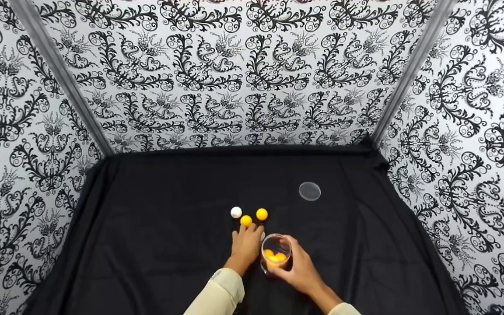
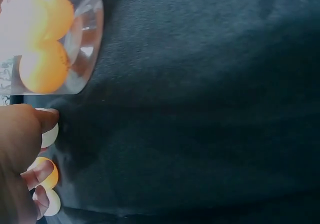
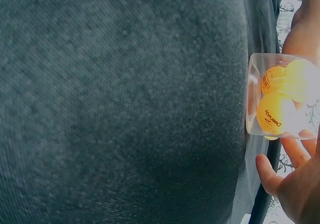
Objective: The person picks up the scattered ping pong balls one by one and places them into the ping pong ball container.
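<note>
My right hand (image 1: 301,267) grips a clear plastic jar (image 1: 277,241) around its side, with its mouth facing up toward the head view. Several orange ping-pong balls (image 2: 44,67) lie inside, and one shows dark print in the right wrist view. Just left of the jar, my left hand (image 1: 246,246) reaches over the cloth. Between its thumb and index finger it pinches a white ping-pong ball (image 2: 50,135), partly hidden by the thumb. Its other fingertips are close to a loose orange ball (image 1: 246,220). Another white ball (image 1: 236,212) and another orange ball (image 1: 262,214) lie just beyond.
A clear round lid (image 1: 310,191) lies flat at the back right of the black cloth (image 1: 169,197). Patterned white walls (image 1: 217,87) enclose the back and both sides. The cloth has folds along its right side.
</note>
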The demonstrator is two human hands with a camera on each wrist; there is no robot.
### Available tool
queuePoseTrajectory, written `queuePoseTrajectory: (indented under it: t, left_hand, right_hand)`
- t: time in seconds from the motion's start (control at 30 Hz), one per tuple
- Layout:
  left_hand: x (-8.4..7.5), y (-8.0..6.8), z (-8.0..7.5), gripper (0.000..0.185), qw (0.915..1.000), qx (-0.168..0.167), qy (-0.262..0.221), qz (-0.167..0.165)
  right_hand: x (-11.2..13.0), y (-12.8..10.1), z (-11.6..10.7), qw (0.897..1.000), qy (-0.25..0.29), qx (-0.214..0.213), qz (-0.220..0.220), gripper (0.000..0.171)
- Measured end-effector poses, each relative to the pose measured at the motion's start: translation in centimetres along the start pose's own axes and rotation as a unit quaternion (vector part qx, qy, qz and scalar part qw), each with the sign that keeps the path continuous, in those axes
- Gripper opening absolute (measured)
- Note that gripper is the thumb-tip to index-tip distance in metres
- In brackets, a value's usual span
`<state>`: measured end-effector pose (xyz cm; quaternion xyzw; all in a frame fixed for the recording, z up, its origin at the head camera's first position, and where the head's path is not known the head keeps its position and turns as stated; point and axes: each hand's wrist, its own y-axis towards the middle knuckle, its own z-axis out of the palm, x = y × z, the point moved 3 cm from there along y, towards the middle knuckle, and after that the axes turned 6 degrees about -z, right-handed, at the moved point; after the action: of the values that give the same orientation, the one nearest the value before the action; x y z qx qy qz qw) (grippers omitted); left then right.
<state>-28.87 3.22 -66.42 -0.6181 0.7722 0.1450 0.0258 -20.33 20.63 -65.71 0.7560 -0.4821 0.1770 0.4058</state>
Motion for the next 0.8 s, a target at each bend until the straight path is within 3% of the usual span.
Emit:
queuePoseTrajectory:
  t: [0.3, 0.43, 0.6, 0.8]
  left_hand:
    - [0.3, -0.4, 0.3, 0.032, 1.0000, -0.001, 0.004, 0.005]
    - [0.6, -0.4, -0.3, 0.036, 0.9999, 0.003, -0.009, 0.001]
    - [0.5, -0.2, -2.1, 0.043, 0.9990, -0.009, -0.044, 0.008]
    - [0.3, -0.3, -5.6, 0.045, 0.9947, -0.056, -0.079, 0.034]
  right_hand:
    - [0.1, 0.0, 0.0, 1.000, -0.014, 0.002, -0.012, 0.094]
    - [0.0, 0.0, 0.2, 1.000, -0.013, -0.001, -0.011, 0.093]
    - [0.0, 0.0, 0.1, 1.000, -0.013, -0.009, -0.024, 0.093]
    - [0.0, 0.0, 0.2, 0.999, -0.021, -0.007, -0.043, 0.093]
